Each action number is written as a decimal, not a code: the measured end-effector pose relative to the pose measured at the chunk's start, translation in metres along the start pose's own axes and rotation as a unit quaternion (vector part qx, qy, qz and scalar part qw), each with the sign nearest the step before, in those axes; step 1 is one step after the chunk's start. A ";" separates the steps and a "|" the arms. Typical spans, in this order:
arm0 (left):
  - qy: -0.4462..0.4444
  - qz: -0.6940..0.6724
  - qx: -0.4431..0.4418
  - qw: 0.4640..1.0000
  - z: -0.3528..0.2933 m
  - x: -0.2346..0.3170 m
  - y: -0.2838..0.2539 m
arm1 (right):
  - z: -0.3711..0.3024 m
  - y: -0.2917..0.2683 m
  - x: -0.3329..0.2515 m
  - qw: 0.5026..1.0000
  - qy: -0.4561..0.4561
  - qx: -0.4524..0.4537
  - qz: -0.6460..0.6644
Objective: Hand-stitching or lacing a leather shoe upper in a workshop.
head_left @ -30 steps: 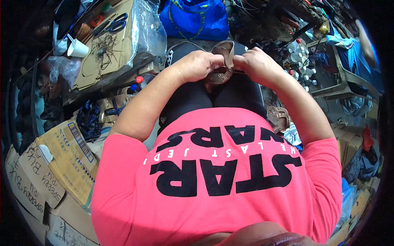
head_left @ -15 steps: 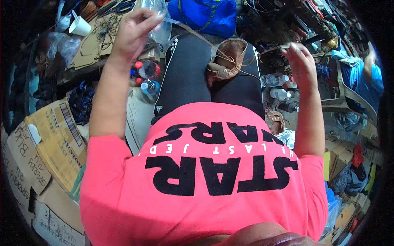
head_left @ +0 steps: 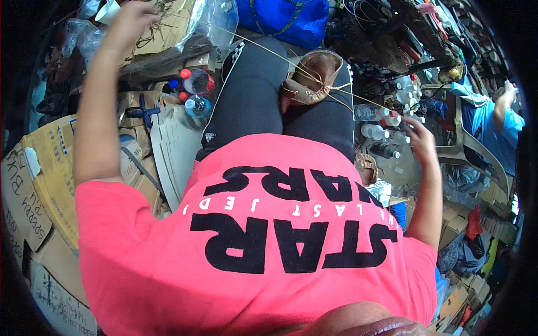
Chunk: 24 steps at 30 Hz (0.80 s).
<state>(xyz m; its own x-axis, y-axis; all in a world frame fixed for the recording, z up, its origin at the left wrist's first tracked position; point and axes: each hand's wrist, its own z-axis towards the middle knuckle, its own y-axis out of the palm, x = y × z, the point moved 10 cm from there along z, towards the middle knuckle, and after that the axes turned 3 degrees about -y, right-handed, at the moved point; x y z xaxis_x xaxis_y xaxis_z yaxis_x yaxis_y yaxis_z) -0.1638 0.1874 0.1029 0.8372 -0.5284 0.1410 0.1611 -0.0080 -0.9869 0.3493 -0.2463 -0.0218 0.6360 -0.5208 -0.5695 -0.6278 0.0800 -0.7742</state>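
A brown moccasin-style shoe [head_left: 306, 92] rests on my lap between my thighs, its opening turned up. A thin tan thread [head_left: 263, 49] runs from the shoe's stitching up to the far left, where my left hand [head_left: 133, 23] is closed on its end. Another length stretches right to my right hand [head_left: 421, 139], whose fingers are pinched on it. Both lengths are pulled nearly straight, and a loose loop hangs at the shoe's right side. My left hand is a little blurred.
Several plastic bottles stand by my left knee [head_left: 197, 106] and more by my right [head_left: 374, 131]. Cardboard boxes [head_left: 53, 173] lie at the left. A blue bag [head_left: 288, 22] sits ahead. Another person in blue [head_left: 493, 129] is at the right, beside a chair [head_left: 482, 154].
My hands have spread apart: the left moved outward and away to the far left, the right moved lower and slightly outward. The thread is drawn straighter. The shoe stays on my lap.
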 end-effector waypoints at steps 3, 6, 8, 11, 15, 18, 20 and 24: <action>-0.187 0.137 0.126 0.965 -0.003 -0.142 -0.095 | -0.061 -0.115 0.138 0.968 0.157 0.130 -0.144; -0.233 0.170 0.172 0.942 -0.016 -0.164 -0.107 | -0.111 -0.157 0.218 0.859 0.361 0.057 -0.358; -0.204 0.027 0.145 0.968 -0.012 -0.115 -0.058 | -0.085 -0.119 0.192 0.924 0.267 0.062 -0.268; 0.036 -0.255 0.052 0.965 -0.021 0.050 0.046 | -0.012 -0.009 0.072 0.996 0.076 0.031 -0.017; 0.322 -0.289 -0.058 0.900 -0.071 0.219 0.106 | 0.011 0.106 -0.121 0.950 -0.136 -0.131 0.247; 0.227 -0.305 -0.193 0.904 -0.064 0.222 0.135 | 0.024 0.129 -0.161 0.955 -0.074 -0.144 0.249; 0.185 -0.376 -0.183 0.889 -0.053 0.187 0.124 | 0.026 0.119 -0.156 0.951 -0.083 -0.144 0.259; -0.012 -0.357 -0.150 0.922 -0.042 0.053 0.122 | 0.022 0.071 -0.067 0.965 -0.009 -0.051 0.257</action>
<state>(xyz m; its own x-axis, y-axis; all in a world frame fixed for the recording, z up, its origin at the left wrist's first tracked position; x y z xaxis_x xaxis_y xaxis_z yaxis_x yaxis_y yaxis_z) -0.1213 0.1225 -0.0137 0.5846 -0.2787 0.7619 0.5271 -0.5834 -0.6179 0.2718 -0.1873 -0.0445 0.2368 -0.4193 -0.8764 -0.9028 0.2383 -0.3579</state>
